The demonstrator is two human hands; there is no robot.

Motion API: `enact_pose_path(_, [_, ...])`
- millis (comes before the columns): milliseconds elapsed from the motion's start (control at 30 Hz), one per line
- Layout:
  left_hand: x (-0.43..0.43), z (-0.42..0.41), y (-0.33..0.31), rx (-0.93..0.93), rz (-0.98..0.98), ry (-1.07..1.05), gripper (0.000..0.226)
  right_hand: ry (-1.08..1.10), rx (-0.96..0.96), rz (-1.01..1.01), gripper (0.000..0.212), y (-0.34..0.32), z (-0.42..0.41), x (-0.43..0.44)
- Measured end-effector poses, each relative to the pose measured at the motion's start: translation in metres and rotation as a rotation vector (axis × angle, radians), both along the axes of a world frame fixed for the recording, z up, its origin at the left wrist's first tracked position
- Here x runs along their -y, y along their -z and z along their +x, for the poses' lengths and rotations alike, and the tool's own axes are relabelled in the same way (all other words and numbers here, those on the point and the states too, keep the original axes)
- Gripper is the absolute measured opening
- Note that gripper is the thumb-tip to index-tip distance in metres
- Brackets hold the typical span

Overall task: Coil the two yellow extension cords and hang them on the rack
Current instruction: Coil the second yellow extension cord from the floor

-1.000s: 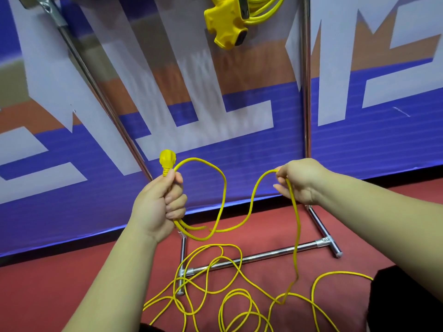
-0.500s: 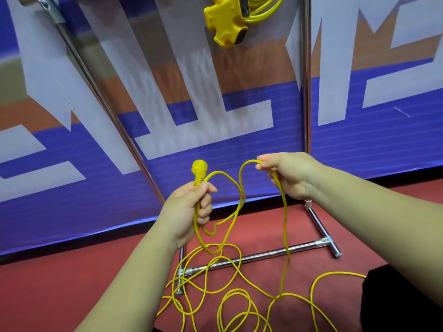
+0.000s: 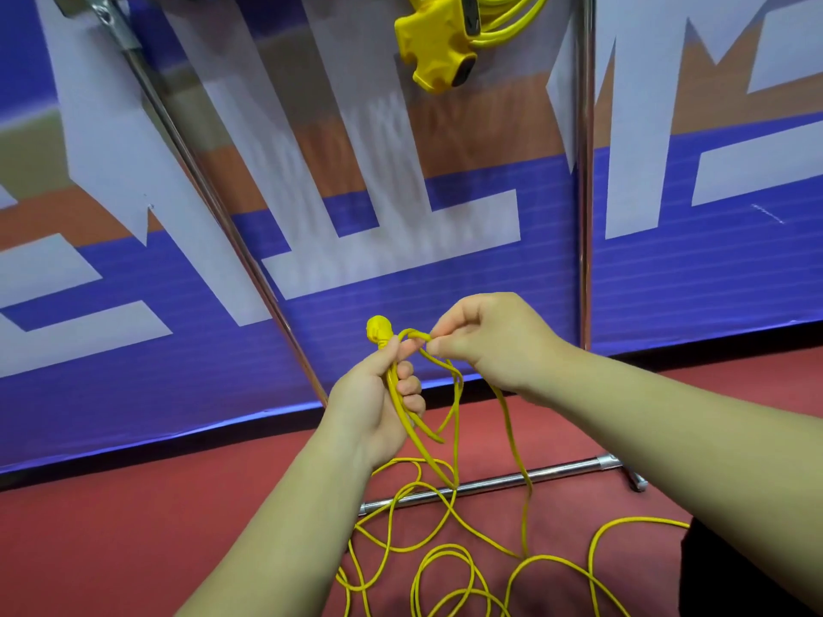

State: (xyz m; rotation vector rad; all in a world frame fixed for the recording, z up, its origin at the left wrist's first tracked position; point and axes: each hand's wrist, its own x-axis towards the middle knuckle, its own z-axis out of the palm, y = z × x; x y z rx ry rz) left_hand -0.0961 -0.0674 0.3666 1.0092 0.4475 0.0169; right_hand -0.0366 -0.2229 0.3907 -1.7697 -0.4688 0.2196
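Two yellow cords show. One cord (image 3: 505, 17) hangs coiled at the top edge, its chunky socket block (image 3: 438, 42) dangling just below the coil, between the rack's poles. The other cord (image 3: 396, 394) is thin, bright and mostly uncoiled. Its round plug (image 3: 378, 331) sticks up from the left hand (image 3: 378, 411), and most of its length lies in loose, overlapping loops on the red floor (image 3: 133, 527).

The left hand's fingers are curled tight round a couple of strands just under the plug, thumb up beside it. The right hand (image 3: 490, 345) is next to it, almost touching. Its thumb and forefinger pinch the top of a bend in the cord, and the other fingers are folded in. From both hands a narrow loop and two single strands drop to the tangle below.

The hands work in front of a blue, white and orange banner (image 3: 178, 305), between the two shiny poles of the rack (image 3: 585, 193). The slanted pole passes close behind the left wrist; the upright one stands a little to the right of the right hand. The rack's base bar (image 3: 512, 480) lies on the floor under the hanging strands, and the cord crosses over it. Red floor runs wide to the left of the tangle. On the right, loops reach a dark shape (image 3: 757, 572) at the lower corner; I cannot tell what that is. The banner's lower edge meets the floor just behind the rack.
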Motion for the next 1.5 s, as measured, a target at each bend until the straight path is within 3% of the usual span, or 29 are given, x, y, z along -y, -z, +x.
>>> enact_pose_path(167, [-0.004, -0.001, -0.007, 0.032, -0.023, -0.007, 0.018, -0.033, 0.129, -0.069, 0.027, 0.000, -0.010, -0.008])
enact_pose_path(300, [-0.014, 0.000, -0.021, 0.151, -0.072, -0.026, 0.014, -0.265, -0.036, -0.029, 0.030, 0.015, -0.017, -0.008])
enact_pose_path(533, [-0.057, -0.010, -0.037, 0.294, -0.130, -0.078, 0.023, -0.569, -0.168, -0.188, 0.021, 0.048, -0.016, 0.008])
enact_pose_path(733, [-0.071, -0.016, -0.040, 0.284, -0.170, 0.012, 0.012, -0.467, -0.271, -0.101, 0.012, 0.050, -0.004, 0.012])
enact_pose_path(967, [-0.071, -0.021, -0.040, 0.257, 0.046, 0.139, 0.013, -0.339, -0.265, -0.065, 0.007, 0.046, -0.001, 0.012])
enact_pose_path(1067, [-0.079, -0.026, -0.046, 0.251, 0.054, 0.343, 0.013, -0.221, -0.157, -0.150, 0.019, 0.048, 0.004, 0.011])
enact_pose_path(1167, [-0.080, -0.028, -0.046, 0.221, -0.030, 0.592, 0.016, -0.040, 0.075, -0.224, 0.071, 0.041, 0.014, 0.010])
enact_pose_path(1233, [-0.078, -0.026, -0.044, 0.218, -0.125, 0.710, 0.015, -0.114, 0.075, -0.178, 0.098, 0.035, 0.019, 0.009])
enact_pose_path(1267, [-0.077, -0.025, -0.043, 0.222, -0.183, 0.757, 0.017, -0.192, 0.043, -0.160, 0.101, 0.034, 0.020, 0.007])
enact_pose_path(1333, [-0.078, -0.021, -0.042, 0.227, -0.273, 0.815, 0.021, -0.329, -0.024, -0.159, 0.088, 0.036, 0.018, 0.003])
enact_pose_path(1400, [-0.079, -0.018, -0.040, 0.227, -0.293, 0.813, 0.020, -0.394, -0.109, -0.105, 0.053, 0.036, 0.018, 0.000])
enact_pose_path(1500, [-0.086, -0.019, -0.034, 0.221, -0.074, 0.638, 0.022, -0.337, -0.293, 0.127, 0.018, 0.025, 0.022, 0.004])
